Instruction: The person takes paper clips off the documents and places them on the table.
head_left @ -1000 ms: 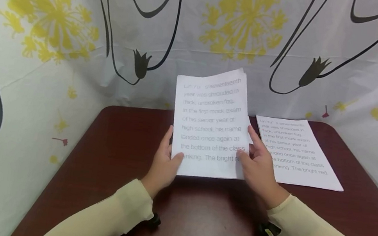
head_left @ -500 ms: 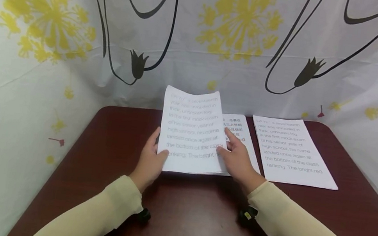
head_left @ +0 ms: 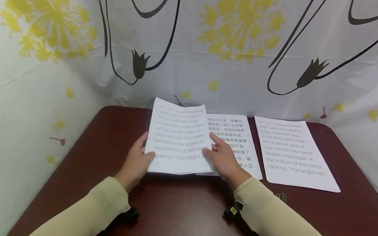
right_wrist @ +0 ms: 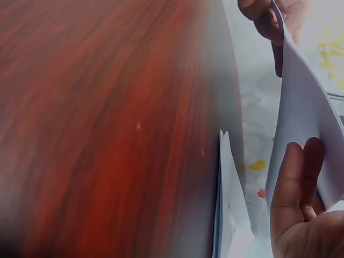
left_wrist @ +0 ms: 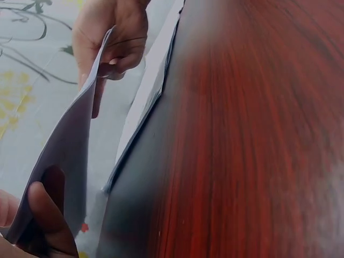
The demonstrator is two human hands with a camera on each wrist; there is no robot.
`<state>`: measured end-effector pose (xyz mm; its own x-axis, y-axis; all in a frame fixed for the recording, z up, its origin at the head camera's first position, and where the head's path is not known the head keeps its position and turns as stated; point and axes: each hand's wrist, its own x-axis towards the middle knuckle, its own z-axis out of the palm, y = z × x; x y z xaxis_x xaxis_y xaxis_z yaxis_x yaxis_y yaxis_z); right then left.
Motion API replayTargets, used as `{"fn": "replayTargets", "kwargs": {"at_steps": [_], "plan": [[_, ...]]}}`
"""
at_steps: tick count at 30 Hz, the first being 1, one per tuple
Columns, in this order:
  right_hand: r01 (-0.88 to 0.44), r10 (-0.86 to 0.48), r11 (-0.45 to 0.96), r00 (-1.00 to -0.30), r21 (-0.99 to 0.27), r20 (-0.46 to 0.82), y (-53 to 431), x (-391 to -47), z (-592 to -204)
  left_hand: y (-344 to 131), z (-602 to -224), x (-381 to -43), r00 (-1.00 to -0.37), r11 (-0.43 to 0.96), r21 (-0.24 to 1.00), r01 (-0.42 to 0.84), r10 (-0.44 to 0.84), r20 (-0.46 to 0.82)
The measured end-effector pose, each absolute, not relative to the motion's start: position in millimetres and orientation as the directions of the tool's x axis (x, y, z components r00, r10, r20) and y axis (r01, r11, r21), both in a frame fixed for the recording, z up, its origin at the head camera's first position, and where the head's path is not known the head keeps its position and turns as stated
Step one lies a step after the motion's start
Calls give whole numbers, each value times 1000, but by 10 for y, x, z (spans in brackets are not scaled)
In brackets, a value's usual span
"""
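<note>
Both hands hold up a thin stack of printed sheets [head_left: 179, 136], English lines facing the head camera. My left hand [head_left: 135, 163] pinches its left edge, thumb on the print and fingers behind. On the lower right edge, my right hand [head_left: 225, 161] grips the same way. Seen edge-on in the left wrist view, the held sheets [left_wrist: 67, 131] bow slightly and stand above the table. Fingers of my right hand [right_wrist: 301, 215] spread behind the paper in the right wrist view. Beneath and to the right lies a stack with Chinese print [head_left: 251, 145], partly covered by the held sheets and right hand.
Another stack with English print [head_left: 294, 154] lies at the right on the dark red-brown table [head_left: 183, 219]. Several small coloured paper clips [head_left: 284, 197] lie just in front of it, partly behind the right sleeve. A patterned curtain [head_left: 191, 39] borders the table's back and sides.
Both hands have moved left and lowered the held sheets, uncovering the Chinese-print stack. The sheets' top edge has dropped, and the paper clips have come into view beside the right sleeve.
</note>
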<state>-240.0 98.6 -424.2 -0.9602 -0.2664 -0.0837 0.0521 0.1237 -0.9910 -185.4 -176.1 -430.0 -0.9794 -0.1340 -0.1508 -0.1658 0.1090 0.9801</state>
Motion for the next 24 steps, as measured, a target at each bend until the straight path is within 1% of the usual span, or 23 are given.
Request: {"fn": "replayTargets", "kwargs": {"at_steps": [7,11,18,24], "plan": [[106,-304,117,-943,-987,-137,860,-2425,-4278,-1894,-4311,-1835,-967,141,965,-220,-163,-196],[114,-319,120,-936,-986,-147,799,-2431,-4269,-1953,-4301,-1829,-960,148,959,-243,-176,-216],[147,-340,175,-919,-973,-200,734,-2456,-4250,-2056,-4282,-1867,-956,143,956,-256,-186,-227],[189,-343,202,-905,-961,-250,692,-2465,-4226,-2173,-4300,-1960,-951,176,945,-276,-194,-242]]}}
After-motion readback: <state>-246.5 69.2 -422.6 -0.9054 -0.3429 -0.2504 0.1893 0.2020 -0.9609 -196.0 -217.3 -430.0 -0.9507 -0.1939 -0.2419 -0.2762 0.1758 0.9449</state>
